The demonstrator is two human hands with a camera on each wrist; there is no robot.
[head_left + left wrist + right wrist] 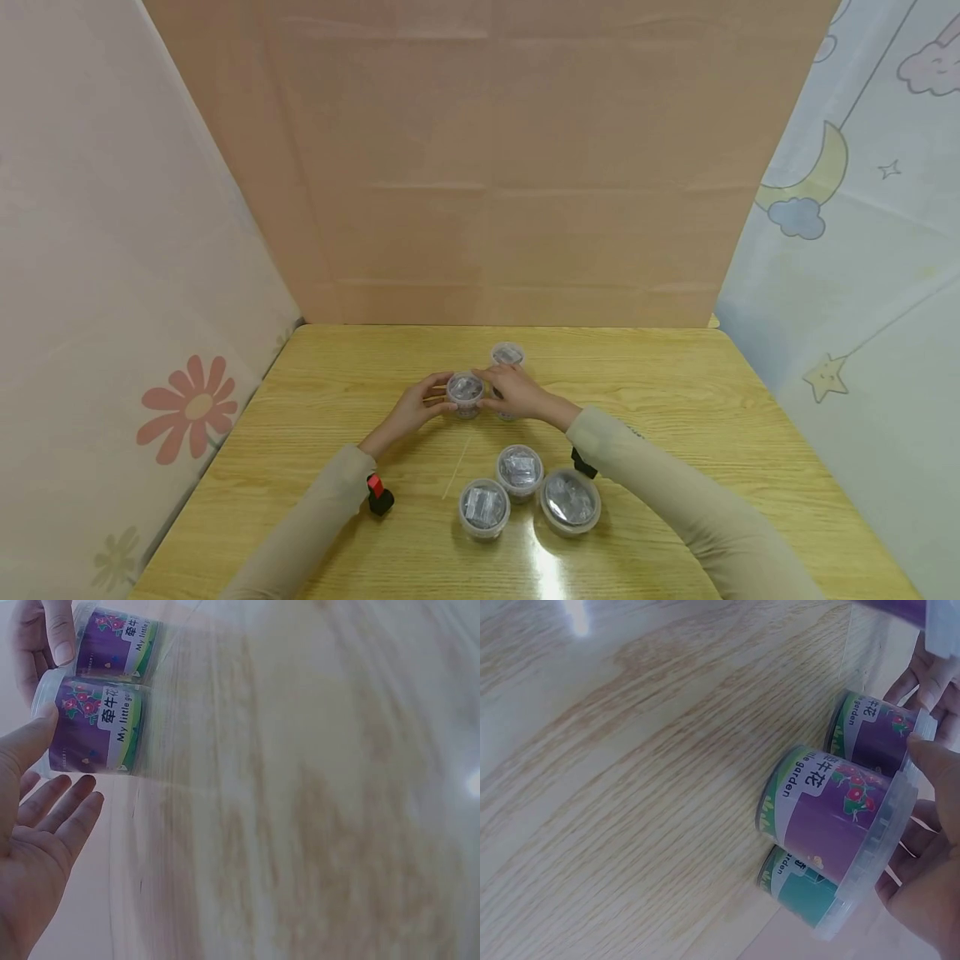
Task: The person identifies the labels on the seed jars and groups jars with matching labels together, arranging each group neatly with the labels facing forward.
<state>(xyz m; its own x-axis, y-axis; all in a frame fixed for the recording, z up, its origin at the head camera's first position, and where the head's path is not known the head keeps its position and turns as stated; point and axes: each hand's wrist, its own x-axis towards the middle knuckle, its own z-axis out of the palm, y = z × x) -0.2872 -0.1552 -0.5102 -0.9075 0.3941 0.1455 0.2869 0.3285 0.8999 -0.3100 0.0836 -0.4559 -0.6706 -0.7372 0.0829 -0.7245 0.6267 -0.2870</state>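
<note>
I am viewing a wooden table (675, 400) from the head camera. Both hands are meeting at a small purple-labelled cup (466, 390) with a clear lid, standing near the table's middle. My left hand (417, 408) is lying open against the cup's left side, fingers straight and the thumb touching the rim (46, 712). My right hand (517, 392) is gripping the cup from the right, fingers curled round its wall. A second lidded cup (507, 355) is standing just behind the right hand, and the right wrist view is showing a teal-labelled cup (799, 889) beside the held one. Three more lidded cups (520, 471) are sitting grouped nearer me, between my forearms.
</note>
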